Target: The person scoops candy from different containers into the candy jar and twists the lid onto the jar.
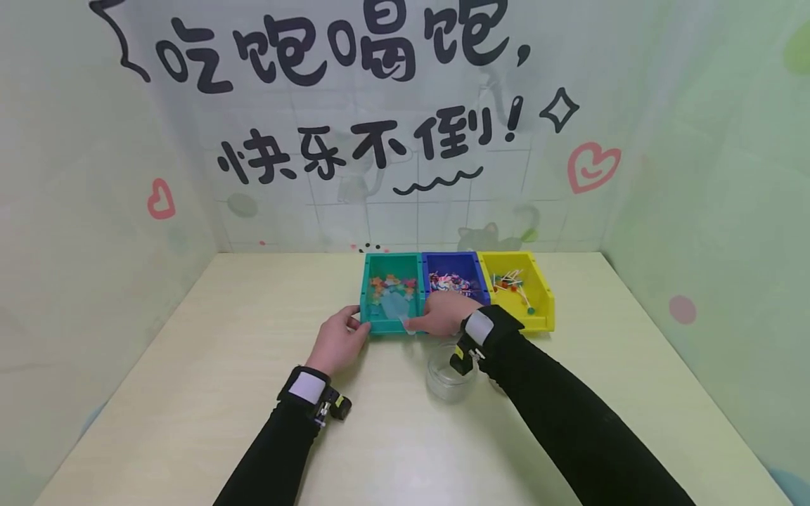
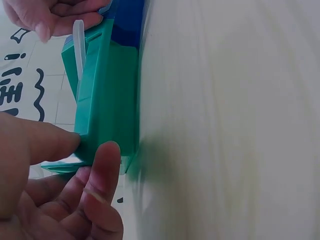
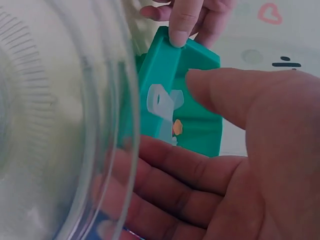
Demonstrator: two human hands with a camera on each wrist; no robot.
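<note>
My left hand (image 1: pixel 342 342) pinches the front left corner of a green bin (image 1: pixel 392 328), thumb on its rim and fingers at its side. Small colourful flower- or star-like pieces (image 1: pixel 405 282) lie in this bin. A translucent plastic scoop (image 1: pixel 396 305) leans in the bin, its handle (image 3: pixel 159 101) over the front wall. My right hand (image 1: pixel 445 313) is at the bin's front right, thumb and fingers spread around the scoop handle without closing on it. Under the right wrist stands a clear round jar (image 1: pixel 448 379), whose rim fills the left of the right wrist view.
A blue bin (image 1: pixel 452 261) of small multicoloured pieces adjoins the green one. Beside it, a yellow bin (image 1: pixel 540 299) holds white sticks with coloured tips (image 1: pixel 511 282). Another clear container (image 1: pixel 497 386) shows partly behind the right forearm. A printed curtain (image 1: pixel 380 225) stands behind the table (image 1: pixel 266 309).
</note>
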